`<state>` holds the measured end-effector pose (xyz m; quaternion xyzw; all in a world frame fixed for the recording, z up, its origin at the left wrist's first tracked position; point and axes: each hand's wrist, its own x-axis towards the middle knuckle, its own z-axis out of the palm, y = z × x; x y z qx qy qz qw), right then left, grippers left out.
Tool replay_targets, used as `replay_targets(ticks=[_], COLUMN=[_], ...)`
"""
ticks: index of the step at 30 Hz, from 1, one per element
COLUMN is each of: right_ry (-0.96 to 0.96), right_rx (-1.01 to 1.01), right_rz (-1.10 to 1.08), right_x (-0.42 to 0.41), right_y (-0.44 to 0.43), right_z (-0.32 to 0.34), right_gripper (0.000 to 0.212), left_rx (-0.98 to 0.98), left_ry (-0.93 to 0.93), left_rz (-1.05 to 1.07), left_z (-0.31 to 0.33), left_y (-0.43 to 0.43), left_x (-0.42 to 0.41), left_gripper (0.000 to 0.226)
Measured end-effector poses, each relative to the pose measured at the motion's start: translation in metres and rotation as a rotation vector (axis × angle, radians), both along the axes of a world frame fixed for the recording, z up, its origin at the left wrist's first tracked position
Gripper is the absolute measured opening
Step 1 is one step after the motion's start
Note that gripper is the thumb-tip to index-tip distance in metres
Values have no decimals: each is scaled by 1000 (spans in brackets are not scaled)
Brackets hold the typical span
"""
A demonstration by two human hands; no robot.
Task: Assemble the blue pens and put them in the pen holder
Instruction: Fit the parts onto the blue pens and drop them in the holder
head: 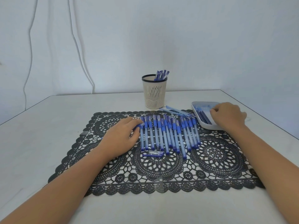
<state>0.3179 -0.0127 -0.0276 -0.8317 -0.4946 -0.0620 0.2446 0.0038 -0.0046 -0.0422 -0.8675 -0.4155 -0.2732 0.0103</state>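
Pinching with thumb and curled fingertips, the left hand [123,135] holds a pen barrel [139,126] by its blue end, in front of the pen holder [154,94] and to its left. The barrel runs back under the palm, so most of it is hidden. Holding it near one end probably leaves the opening free for a refill to go in. The right hand [226,115] is in front of the pen holder and well to its right, knuckles up, fingers bent down into a shallow white tray [208,126]. Its fingertips are hidden behind the hand, so I cannot tell whether they have closed on anything. Dark refills [204,118] lie side by side in that tray, which likely stops these thin pieces rolling off and puts them within the right hand's reach. Directly in front of the pen holder a row of barrels [169,135] lies parallel, blue grips toward the holder, touching or nearly so, laid out so that one can be taken at a time from the left end. A loose cap [152,154] lies crosswise, on the side of the row away from the holder. A few clear tubes [176,110] rest near the holder's foot, to its right. Finished pens [161,74] stand in the pen holder, leaning on its right rim. The row lies on a black lace mat [210,167]; the holder stands just beyond its far edge on the table [48,118].
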Motion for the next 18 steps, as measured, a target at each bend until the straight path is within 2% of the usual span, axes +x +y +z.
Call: replay_targets(ticks=[3,5,12,18], right_ry=[25,58,125,178], right_rx=[-139,-182,-193,-176], right_rz=[-51,-33,64,94], right_x=[7,10,12,11], right_y=[5,8,15,15], right_z=[-5,-7,-8,-6], right_gripper=[13,14,28,12], left_rx=[5,8,9,8], left_ry=[-2,-2,-5,-12], left_rz=[-5,-8,-16,-17], left_z=[0,0,0,0], left_y=[0,0,0,-1], left_x=[0,1,1,1], left_gripper=[32,32,32,31])
